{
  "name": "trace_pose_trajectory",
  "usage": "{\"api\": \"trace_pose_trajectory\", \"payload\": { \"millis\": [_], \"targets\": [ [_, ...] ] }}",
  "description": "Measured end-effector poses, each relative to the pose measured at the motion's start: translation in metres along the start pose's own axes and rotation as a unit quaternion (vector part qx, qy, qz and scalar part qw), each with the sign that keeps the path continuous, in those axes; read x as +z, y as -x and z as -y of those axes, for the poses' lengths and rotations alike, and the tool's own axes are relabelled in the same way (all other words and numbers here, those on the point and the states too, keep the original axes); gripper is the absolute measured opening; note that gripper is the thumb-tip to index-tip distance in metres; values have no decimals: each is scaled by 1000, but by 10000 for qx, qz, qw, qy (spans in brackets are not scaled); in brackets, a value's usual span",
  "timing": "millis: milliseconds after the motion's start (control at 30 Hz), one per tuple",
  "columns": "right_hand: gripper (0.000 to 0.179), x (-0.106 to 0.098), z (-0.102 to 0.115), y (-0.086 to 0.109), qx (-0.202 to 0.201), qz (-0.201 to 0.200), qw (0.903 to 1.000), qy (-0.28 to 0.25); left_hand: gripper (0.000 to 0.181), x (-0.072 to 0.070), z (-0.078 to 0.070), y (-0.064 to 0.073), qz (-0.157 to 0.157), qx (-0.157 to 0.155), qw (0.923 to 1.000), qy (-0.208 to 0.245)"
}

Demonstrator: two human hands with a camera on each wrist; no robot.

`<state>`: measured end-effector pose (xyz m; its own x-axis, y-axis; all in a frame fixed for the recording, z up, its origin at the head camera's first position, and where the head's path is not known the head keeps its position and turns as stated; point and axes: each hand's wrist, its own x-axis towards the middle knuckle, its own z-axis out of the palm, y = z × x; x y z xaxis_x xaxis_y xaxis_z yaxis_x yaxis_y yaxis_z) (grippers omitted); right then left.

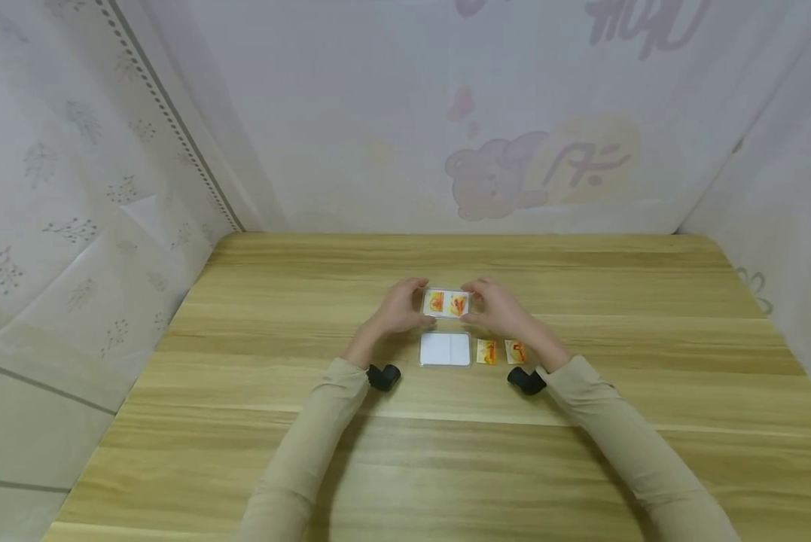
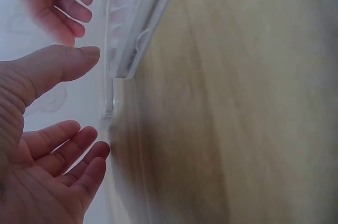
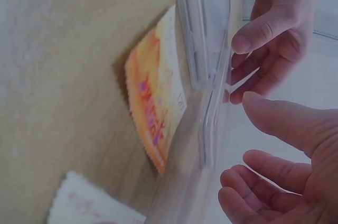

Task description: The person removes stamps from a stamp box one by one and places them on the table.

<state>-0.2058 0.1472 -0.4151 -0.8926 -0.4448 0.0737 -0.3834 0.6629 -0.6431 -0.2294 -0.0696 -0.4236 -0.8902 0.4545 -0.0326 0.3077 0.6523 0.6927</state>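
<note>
A clear flat case [image 1: 446,292] holding two orange-and-yellow stamps, side by side, lies on the table between my hands. My left hand [image 1: 401,307] is at its left end, thumb and fingers spread apart; the left wrist view shows the thumb [image 2: 79,60] close to the case edge. My right hand [image 1: 498,307] is at the right end, its fingers [image 3: 248,187] loosely bent and apart from the thumb. Neither hand visibly pinches the case. Nearer to me lies a second clear case [image 1: 435,349] with a white insert.
Right of the second case lie two loose stamps, one orange stamp [image 1: 486,351] and another stamp [image 1: 516,351], with serrated edges. Black wrist cameras, one at the left wrist [image 1: 383,377] and one at the right [image 1: 527,381], hang over the wooden table [image 1: 297,286]. Patterned cloth walls surround it.
</note>
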Motion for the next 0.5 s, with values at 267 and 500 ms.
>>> {"api": "trace_pose_trajectory", "payload": {
  "millis": [267, 500],
  "targets": [
    [63, 0, -1, -7, 103, 200, 9997, 133, 74, 3, 1, -6, 71, 12, 10000, -24],
    [65, 2, -2, -13, 131, 355, 9990, 251, 71, 6, 1, -8, 37, 83, 9998, -150]
  ]
}}
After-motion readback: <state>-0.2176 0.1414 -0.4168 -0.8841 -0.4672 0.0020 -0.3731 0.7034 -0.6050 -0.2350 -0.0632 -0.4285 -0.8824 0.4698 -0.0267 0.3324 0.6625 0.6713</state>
